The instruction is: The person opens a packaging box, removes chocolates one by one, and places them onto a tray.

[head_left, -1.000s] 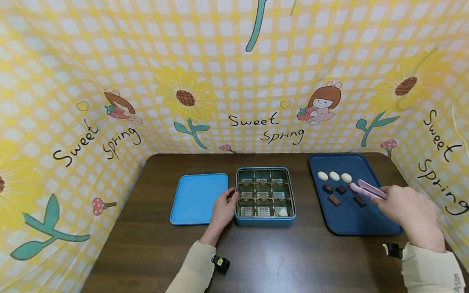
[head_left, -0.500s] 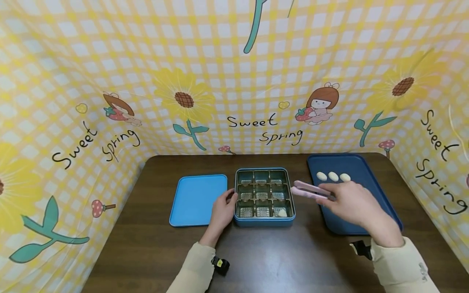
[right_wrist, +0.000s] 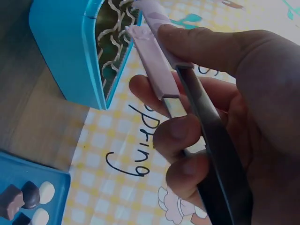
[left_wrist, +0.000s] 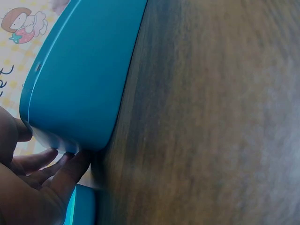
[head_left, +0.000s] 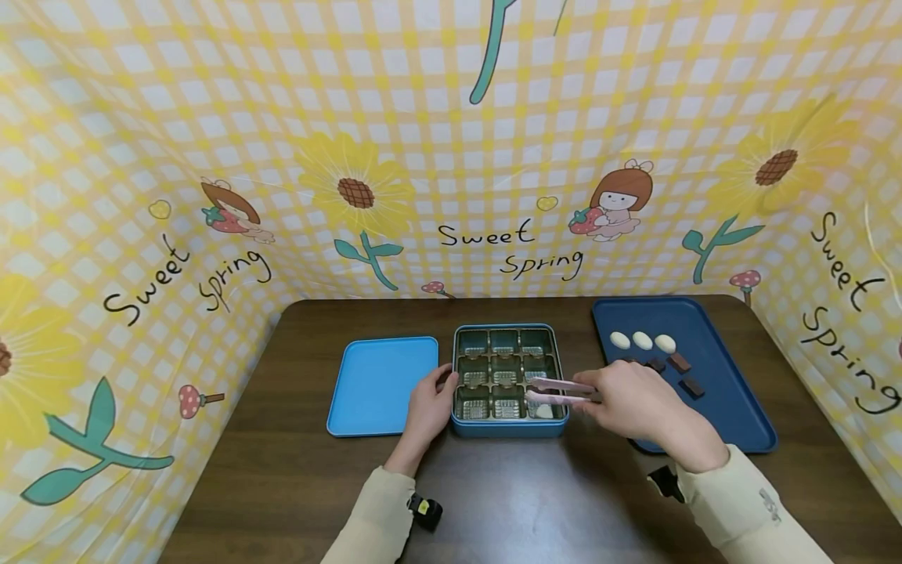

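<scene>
My right hand (head_left: 637, 399) grips a pair of tongs (right_wrist: 157, 70) with pink-covered tips and dark metal arms. The tongs' arms stand slightly apart, reaching over the front right of a blue box (head_left: 509, 428) fitted with a clear divided insert. A white chocolate (head_left: 543, 411) lies in the front right compartment, just below the tongs. Nothing shows between the tips in the head view. My left hand (head_left: 428, 403) rests against the box's left side, its fingers (left_wrist: 70, 171) extended along the wall and its thumb near the rim.
A dark blue tray (head_left: 733, 415) stands on the right, partly behind my right hand. It bears 3 white egg-shaped chocolates (head_left: 642, 341), a brown piece (head_left: 680, 362) and several dark ones. A light blue lid (head_left: 384, 384) lies left of the box. Patterned cloth surrounds the table (head_left: 282, 486).
From over the tray my right hand has carried the tongs leftward to the box's front right compartments. The left hand has stayed at the box's side.
</scene>
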A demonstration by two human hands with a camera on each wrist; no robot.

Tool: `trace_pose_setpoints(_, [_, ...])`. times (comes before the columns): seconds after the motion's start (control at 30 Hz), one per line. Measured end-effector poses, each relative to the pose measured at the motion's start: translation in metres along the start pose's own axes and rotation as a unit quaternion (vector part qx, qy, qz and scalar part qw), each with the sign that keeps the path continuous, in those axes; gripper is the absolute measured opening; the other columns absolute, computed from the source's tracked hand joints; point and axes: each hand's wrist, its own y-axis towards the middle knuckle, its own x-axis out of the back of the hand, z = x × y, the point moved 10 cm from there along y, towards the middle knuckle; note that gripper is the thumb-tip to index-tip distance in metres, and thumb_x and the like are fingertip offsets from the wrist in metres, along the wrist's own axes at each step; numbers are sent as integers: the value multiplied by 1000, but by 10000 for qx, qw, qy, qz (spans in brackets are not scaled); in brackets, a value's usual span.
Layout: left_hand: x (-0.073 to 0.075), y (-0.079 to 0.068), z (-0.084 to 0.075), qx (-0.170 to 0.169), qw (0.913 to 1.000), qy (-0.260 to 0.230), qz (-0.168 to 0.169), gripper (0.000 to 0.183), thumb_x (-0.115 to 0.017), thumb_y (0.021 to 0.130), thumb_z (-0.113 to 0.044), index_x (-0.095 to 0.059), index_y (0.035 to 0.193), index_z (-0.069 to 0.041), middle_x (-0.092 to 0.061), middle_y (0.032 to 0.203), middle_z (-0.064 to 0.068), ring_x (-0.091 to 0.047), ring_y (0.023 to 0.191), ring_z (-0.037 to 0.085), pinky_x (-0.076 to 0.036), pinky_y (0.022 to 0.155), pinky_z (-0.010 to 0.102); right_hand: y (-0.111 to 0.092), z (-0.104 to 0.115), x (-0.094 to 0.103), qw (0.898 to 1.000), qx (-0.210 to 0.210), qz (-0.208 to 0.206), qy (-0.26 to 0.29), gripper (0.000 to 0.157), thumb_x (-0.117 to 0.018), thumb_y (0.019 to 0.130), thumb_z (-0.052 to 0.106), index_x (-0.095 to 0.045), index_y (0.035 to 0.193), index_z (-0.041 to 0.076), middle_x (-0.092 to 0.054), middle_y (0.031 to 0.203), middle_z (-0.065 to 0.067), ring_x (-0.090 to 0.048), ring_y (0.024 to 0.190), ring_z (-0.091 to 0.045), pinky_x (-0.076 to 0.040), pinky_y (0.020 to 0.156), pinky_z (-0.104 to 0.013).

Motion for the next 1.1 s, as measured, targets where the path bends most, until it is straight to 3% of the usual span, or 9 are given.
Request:
trace_pose_setpoints(0.2, [0, 0, 0, -8, 10000, 42, -26, 44, -54, 106, -29, -56, 143, -3, -62, 135, 18, -64, 117, 31, -52, 95, 48, 5, 5, -9, 9995, 59, 308, -9, 28, -79, 89, 25, -76, 113, 11, -62, 71, 11, -45, 49, -7, -32, 45, -27])
trace_pose_setpoints(0.6, [0, 0, 0, 35, 10000, 9, -23, 44, -55, 106, -28, -56, 143, -4, -63, 133, 17, -65, 117, 30, -52, 95, 48, 17, 21, -10, 9929, 179, 769, -890, 13, -81, 86, 27, -76, 88, 15, -59, 67, 6, -50, 55, -9, -43, 48, -30])
trace_pose_setpoints(0.77, [0, 1, 0, 26, 10000, 31, -29, 44, -55, 106, -28, -56, 143, -3, -62, 134, 17, -65, 117, 30, -52, 96, 47, 20, 27, -12, 9895, 230, 794, -1184, 15, -81, 86, 28, -72, 80, 17, -56, 66, 5, -52, 57, -11, -44, 51, -32])
trace_pose_setpoints(1.1, [-1, 1, 2, 55, 10000, 2, -17, 44, -54, 107, -29, -56, 143, -5, -62, 135, 17, -64, 119, 30, -52, 96, 48, 24, 34, -22, 9821, 345, 821, -1657, 18, -80, 87, 29, -73, 79, 14, -57, 65, 1, -52, 54, -13, -49, 51, -35])
